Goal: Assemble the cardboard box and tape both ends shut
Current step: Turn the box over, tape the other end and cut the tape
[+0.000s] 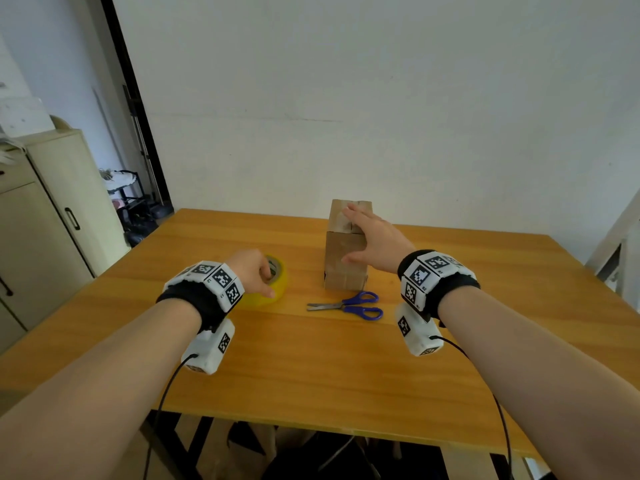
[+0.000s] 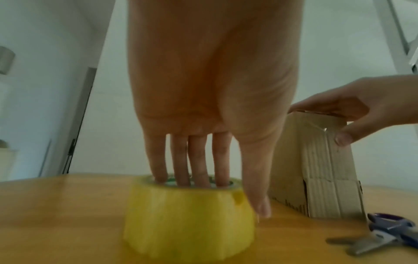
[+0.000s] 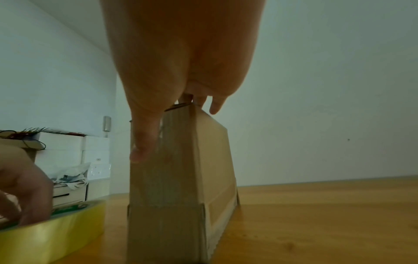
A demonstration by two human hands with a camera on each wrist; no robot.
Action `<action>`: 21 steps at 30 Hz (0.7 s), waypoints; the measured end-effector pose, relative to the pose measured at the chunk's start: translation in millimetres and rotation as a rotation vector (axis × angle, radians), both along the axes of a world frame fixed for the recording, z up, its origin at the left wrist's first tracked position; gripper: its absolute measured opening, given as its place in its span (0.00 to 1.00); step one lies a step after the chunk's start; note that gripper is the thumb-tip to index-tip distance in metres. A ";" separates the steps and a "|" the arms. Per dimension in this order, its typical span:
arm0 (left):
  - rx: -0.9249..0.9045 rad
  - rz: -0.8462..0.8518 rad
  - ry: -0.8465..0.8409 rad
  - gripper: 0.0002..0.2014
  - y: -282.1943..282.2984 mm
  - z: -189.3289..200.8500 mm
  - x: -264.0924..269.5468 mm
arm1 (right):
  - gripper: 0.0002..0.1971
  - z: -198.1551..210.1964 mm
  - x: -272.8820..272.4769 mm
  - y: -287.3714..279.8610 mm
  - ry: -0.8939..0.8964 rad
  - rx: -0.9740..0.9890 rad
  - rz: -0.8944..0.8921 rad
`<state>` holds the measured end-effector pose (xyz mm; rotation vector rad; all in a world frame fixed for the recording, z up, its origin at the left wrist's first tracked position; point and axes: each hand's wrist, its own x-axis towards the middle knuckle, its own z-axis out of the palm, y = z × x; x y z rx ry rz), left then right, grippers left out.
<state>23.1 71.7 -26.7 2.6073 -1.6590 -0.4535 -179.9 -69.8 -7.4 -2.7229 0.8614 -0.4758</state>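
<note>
A small brown cardboard box [image 1: 343, 268] stands on end at the middle of the wooden table [image 1: 311, 368]. My right hand [image 1: 356, 237] lies over its top, fingers flat across the folded flaps and thumb against the near face. In the right wrist view the box [image 3: 169, 196] fills the centre under that hand [image 3: 172, 128]. To the left lies a yellow tape roll [image 1: 280, 282], flat on the table. My left hand [image 1: 270, 283] grips it, fingers [image 2: 192, 169] down in the core and thumb outside the wall of the roll [image 2: 187, 223].
Purple-handled scissors [image 1: 349, 304] lie shut just in front of the box. A pale cabinet [image 1: 45, 220] stands off the table's left side and a white frame [image 1: 616, 258] off its right. A plain wall rises behind the far edge.
</note>
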 end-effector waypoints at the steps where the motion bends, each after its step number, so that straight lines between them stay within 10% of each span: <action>1: 0.035 0.006 -0.021 0.21 0.3 -3.5 1.3 | 0.47 -1.1 -0.3 2.6 -0.023 -0.012 -0.007; 21: -0.487 -0.135 0.217 0.15 27.2 31.8 -25.4 | 0.18 11.6 22.9 53.7 -0.256 0.045 0.107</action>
